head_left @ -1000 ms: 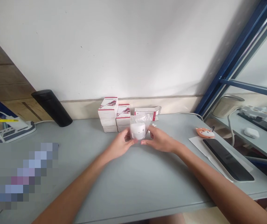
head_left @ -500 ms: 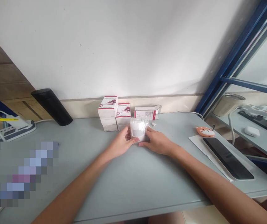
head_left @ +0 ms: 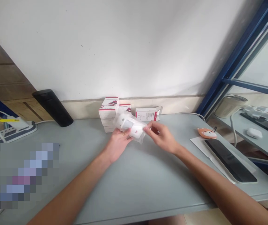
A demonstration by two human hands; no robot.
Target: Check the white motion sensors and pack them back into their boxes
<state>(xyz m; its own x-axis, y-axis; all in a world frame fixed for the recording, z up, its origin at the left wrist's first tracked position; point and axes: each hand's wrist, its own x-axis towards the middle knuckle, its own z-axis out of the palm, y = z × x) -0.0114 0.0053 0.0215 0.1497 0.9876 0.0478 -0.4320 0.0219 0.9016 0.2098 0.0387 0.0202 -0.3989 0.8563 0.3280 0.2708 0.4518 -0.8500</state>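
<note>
A white motion sensor (head_left: 127,124) with a greyish window and a small red mark lies tilted inside a clear plastic bag (head_left: 141,138), lifted above the desk. My left hand (head_left: 118,143) is closed around its lower left side, thumb on the front. At the right end of the bag, my right hand (head_left: 162,136) pinches the plastic between thumb and fingers. Just behind stand stacked white-and-red boxes (head_left: 108,112), partly covered by the bag. An opened box (head_left: 148,114) lies on its side to their right, its flap out.
A black cylinder (head_left: 53,107) leans at the back left, near a power strip (head_left: 23,131). On the right are a dark-screened phone (head_left: 229,161) on white paper (head_left: 198,145) and an orange animal-faced case (head_left: 207,133). A mirror (head_left: 260,125) borders the desk's right side.
The bagged sensor has gone from upright to tilted left, showing its window and red mark. My right hand has shifted from its side to pinching the bag's right end.
</note>
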